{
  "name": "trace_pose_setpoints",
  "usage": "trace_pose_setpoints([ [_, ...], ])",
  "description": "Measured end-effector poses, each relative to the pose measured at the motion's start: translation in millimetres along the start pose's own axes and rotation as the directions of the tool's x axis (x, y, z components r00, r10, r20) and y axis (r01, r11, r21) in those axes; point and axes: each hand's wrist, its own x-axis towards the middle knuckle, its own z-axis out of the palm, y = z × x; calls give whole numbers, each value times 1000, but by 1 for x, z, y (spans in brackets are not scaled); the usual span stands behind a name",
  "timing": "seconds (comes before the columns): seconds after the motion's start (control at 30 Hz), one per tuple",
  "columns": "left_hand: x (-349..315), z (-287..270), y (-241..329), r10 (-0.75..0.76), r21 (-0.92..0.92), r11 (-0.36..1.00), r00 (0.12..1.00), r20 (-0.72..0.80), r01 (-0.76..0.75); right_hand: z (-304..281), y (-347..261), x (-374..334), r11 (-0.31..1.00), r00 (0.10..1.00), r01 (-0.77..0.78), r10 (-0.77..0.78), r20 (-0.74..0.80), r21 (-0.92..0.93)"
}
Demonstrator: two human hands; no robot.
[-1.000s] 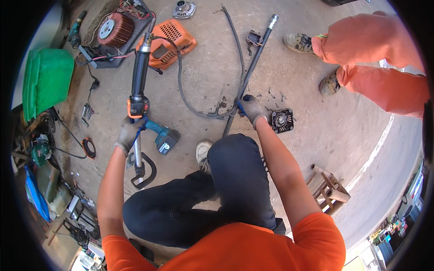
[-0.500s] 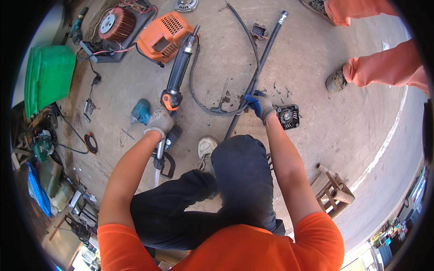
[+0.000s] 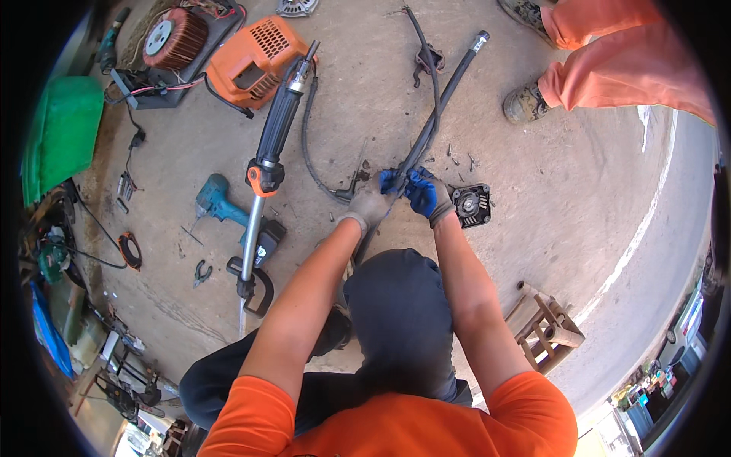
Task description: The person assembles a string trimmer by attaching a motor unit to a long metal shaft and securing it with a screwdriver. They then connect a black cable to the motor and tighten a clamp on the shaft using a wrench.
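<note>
Both my hands wear grey gloves with blue palms and fingers, and meet on a black flexible hose (image 3: 449, 85) above my knee. My left hand (image 3: 373, 202) is closed on the hose's lower part, near a black T-shaped piece on the cable. Just right of it, my right hand (image 3: 428, 194) has its fingers curled round the hose. The hose slants up to the right and ends in a metal tip. A thin black cable (image 3: 422, 42) crosses it and loops left. To the left lies a long metal pole tool (image 3: 254, 209) with a black grip and orange collar.
Left of the pole lie a teal cordless drill (image 3: 221, 199) and pliers (image 3: 202, 274). An orange housing (image 3: 255, 61), a copper coil (image 3: 179, 42) and a green bin (image 3: 65, 129) stand farther off. A round black part (image 3: 473, 204) sits right; a person's boot (image 3: 525, 104) stands beyond it.
My left hand has let go of the pole tool and moved right onto the hose beside my right hand. The other person's near leg has shifted.
</note>
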Motion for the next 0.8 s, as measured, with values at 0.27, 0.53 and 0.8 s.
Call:
trace_pose_setpoints([
  [0.27, 16, 22, -1, -17, -49, 999, 987, -162, 9, 24, -1, 1, 896, 947, 73, -199, -250, -437],
  [0.53, 29, 34, -25, -32, -149, 989, 991, -133, 11, 31, 7, -2, 804, 934, 63, -256, -249, -591],
  [0.8, 28, 24, -12, -9, -323, 946, 995, -104, -25, 45, 18, -2, 463, 812, 16, -523, -258, -886],
])
